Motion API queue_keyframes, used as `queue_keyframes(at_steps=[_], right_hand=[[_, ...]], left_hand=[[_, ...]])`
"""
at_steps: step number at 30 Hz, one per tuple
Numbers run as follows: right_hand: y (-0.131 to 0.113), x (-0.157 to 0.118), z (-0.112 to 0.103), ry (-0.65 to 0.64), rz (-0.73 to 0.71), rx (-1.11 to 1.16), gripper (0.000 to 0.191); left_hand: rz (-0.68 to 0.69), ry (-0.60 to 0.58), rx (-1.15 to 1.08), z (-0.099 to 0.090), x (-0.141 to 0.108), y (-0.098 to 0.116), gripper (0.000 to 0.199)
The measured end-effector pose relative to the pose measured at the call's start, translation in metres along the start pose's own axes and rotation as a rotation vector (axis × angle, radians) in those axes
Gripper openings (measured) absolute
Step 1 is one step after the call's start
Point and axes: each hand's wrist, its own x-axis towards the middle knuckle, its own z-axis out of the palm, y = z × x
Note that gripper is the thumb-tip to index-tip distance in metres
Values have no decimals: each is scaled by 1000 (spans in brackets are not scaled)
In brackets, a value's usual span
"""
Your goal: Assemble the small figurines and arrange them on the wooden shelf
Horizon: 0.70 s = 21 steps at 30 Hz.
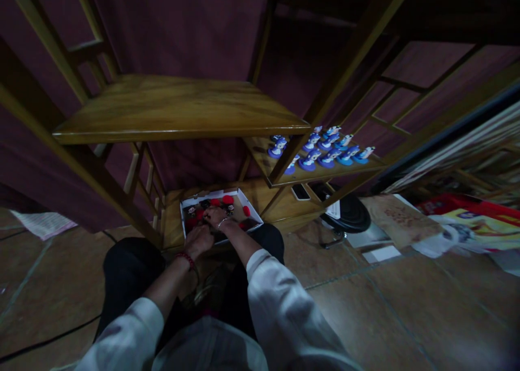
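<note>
A shallow white box (252, 217) rests on the bottom wooden shelf, with red and black small figures inside, among them a round red piece (228, 200). My left hand (199, 241), with a red bead bracelet on its wrist, is closed at the near edge of the box; its fingertips are hidden. Just beyond it, my right hand (215, 217), wearing a silvery bracelet, reaches into the box with bent fingers close to the left hand. Whatever lies between the fingers of either hand is too small and dark to make out.
Above the box juts a wooden shelf (182, 108). Several purple and blue figurines (311, 158) stand on the shelf to the right. Below them lies a phone-like dark object (300, 191), beside a black round stool (349, 213). Red and yellow packaging (479, 219) lies at far right.
</note>
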Motion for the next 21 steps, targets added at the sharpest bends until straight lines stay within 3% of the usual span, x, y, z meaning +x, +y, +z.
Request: queue_keyframes(at_steps=[11,21], right_hand=[[-3,-8,-1,52,51,-27,30],[-6,-17,-11,135,121,-10,32]], left_hand=[[-32,-3,-57,-3,0,2,30],[68,21,-10,-2,0,0,30]])
